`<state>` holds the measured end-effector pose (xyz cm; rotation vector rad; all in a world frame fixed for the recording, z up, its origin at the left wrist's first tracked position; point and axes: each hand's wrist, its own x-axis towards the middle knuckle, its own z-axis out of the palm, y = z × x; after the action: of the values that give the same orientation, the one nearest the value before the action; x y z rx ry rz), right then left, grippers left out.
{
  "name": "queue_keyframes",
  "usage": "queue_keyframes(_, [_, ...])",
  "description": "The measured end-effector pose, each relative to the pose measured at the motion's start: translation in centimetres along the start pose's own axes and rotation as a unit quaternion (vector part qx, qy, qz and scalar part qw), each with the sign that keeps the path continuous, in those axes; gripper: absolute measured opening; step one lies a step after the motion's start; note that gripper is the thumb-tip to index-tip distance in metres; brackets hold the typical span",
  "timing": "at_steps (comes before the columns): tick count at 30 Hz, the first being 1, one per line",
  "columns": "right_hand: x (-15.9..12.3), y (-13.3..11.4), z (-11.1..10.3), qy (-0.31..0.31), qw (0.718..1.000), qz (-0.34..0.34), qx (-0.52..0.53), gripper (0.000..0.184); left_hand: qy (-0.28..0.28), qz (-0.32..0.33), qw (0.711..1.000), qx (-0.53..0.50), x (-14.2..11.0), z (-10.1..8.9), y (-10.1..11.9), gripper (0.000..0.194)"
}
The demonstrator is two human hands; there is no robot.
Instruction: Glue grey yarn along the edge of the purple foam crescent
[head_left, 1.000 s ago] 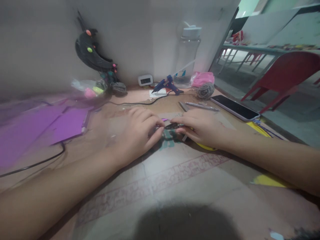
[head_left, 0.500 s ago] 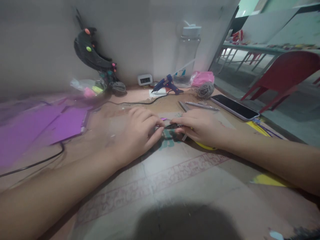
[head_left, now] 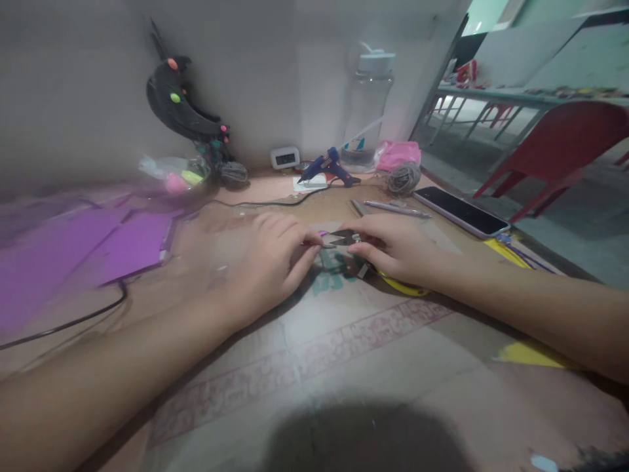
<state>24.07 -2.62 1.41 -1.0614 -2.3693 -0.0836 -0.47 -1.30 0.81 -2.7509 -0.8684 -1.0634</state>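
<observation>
Near the middle of the table, my left hand (head_left: 280, 255) pinches a small thin grey piece (head_left: 329, 246) between thumb and fingertips. A small purple bit (head_left: 322, 233) shows just behind those fingertips. My right hand (head_left: 393, 246) is closed around dark-jawed pliers (head_left: 343, 237). Their pointed jaws are spread and face left, close to the grey piece. A curved yellow handle (head_left: 405, 287) shows below the right palm; the rest of the grip is hidden. Under both hands lies a pale sheet (head_left: 304, 341) with green and reddish printing.
Behind the hands stand a blue glue gun (head_left: 327, 167), a small clock (head_left: 285, 157) and a clear bottle (head_left: 366, 111). A phone (head_left: 462, 211) and pens (head_left: 398, 209) lie at right. Purple sheets (head_left: 132, 246) and a black cable (head_left: 73, 321) are at left. A black crescent ornament (head_left: 177, 98) stands behind.
The pliers' jaws have opened, after being nearly closed by the left fingertips. The right fingers have shifted slightly on the tool. The left hand has hardly moved.
</observation>
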Motion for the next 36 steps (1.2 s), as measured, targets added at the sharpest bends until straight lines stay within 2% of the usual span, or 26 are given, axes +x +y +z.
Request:
queue_keyframes(6, [0.17,-0.12,-0.04,-0.014,0.999,-0.035,-0.020,0.034,-0.003,-0.001,1.000,0.003,0.03,0.02,-0.06,0.011])
queue_keyframes(12, [0.17,-0.17,-0.08,-0.035,0.999,-0.027,-0.027,0.034,0.005,0.011,1.000,0.013,0.06,0.04,-0.06,0.011])
queue_keyframes(21, [0.14,-0.15,0.02,-0.029,0.999,-0.031,-0.027,0.033,0.001,0.007,1.000,0.013,0.14,0.01,-0.05,0.011])
queue_keyframes(36, [0.26,-0.19,-0.11,-0.052,0.998,-0.034,-0.031,0.034,-0.007,0.009,1.000,0.014,0.08,-0.04,-0.03,0.011])
